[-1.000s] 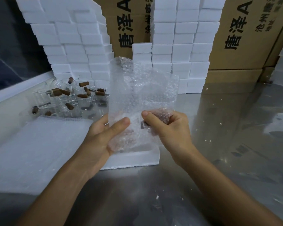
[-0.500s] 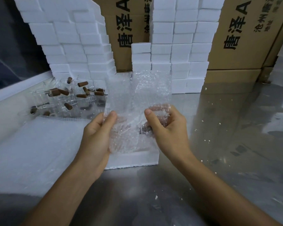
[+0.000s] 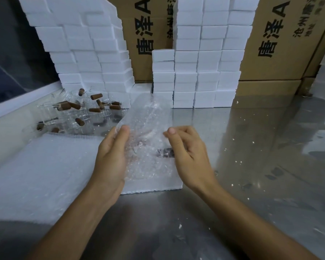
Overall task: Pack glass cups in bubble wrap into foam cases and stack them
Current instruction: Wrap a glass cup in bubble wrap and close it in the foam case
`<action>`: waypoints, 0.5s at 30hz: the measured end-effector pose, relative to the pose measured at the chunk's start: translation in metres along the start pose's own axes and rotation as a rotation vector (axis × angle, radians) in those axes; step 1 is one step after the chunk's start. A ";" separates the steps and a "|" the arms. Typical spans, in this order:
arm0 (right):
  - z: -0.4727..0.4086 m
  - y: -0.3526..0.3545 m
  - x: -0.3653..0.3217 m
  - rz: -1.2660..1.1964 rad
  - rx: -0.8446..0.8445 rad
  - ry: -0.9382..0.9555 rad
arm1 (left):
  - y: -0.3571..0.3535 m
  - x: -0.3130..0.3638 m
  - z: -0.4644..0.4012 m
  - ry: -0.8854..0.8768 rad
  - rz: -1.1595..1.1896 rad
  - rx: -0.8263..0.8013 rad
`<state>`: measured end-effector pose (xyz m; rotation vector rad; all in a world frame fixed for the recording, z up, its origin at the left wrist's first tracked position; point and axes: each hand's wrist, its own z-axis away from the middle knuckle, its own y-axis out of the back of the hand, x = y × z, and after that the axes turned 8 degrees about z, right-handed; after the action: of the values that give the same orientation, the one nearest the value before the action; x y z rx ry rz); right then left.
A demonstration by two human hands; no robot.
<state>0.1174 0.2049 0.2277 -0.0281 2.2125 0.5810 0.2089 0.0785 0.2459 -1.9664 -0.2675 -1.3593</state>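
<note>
Centrally, both hands hold a sheet of bubble wrap above a foam case that lies flat on the steel worktop. The left hand cups the wrap's left edge, thumb on the near face and fingers behind it. The right hand curls round the wrap's right side, thumb tip up and fingers bent in. Something dark shows through the wrap just beside the right palm (too blurred by the bubbles to say what it is, and whether a cup sits inside cannot be told). The wrap's top end leans away toward the foam stacks.

At the left, a pile of wrap sheets lies on the worktop, touching the foam case's left side. Behind that pile stands a cluster of glass cups, clear, with brown cork-like handles pointing various ways; some cups are upright, others tipped.

Along the back, foam cases are stacked in two white walls: a left stack with a stepped edge, and a right stack with a shorter column at its left. Cardboard cartons with black printed characters stand behind them. White foam crumbs are scattered over the worktop at the right, and the metal reflects the cartons.
</note>
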 end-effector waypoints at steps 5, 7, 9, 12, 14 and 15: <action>0.001 -0.003 -0.004 0.012 0.061 0.058 | -0.001 0.001 0.001 0.027 0.066 -0.011; 0.002 -0.003 -0.008 -0.028 0.053 0.079 | -0.002 0.002 0.002 0.037 0.101 -0.011; 0.004 -0.003 -0.011 -0.112 0.036 0.063 | -0.002 0.003 0.002 0.037 0.130 -0.017; 0.003 -0.006 -0.013 -0.285 0.023 -0.037 | -0.001 0.004 0.002 0.044 0.153 -0.035; 0.000 -0.007 -0.011 -0.333 0.017 -0.090 | 0.000 0.006 0.002 0.058 0.155 -0.060; -0.001 -0.006 -0.009 -0.321 0.028 -0.085 | 0.001 0.007 0.002 0.061 0.155 -0.083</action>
<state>0.1238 0.1972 0.2330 -0.3312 2.0760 0.3655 0.2137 0.0780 0.2512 -1.9660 -0.0296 -1.3461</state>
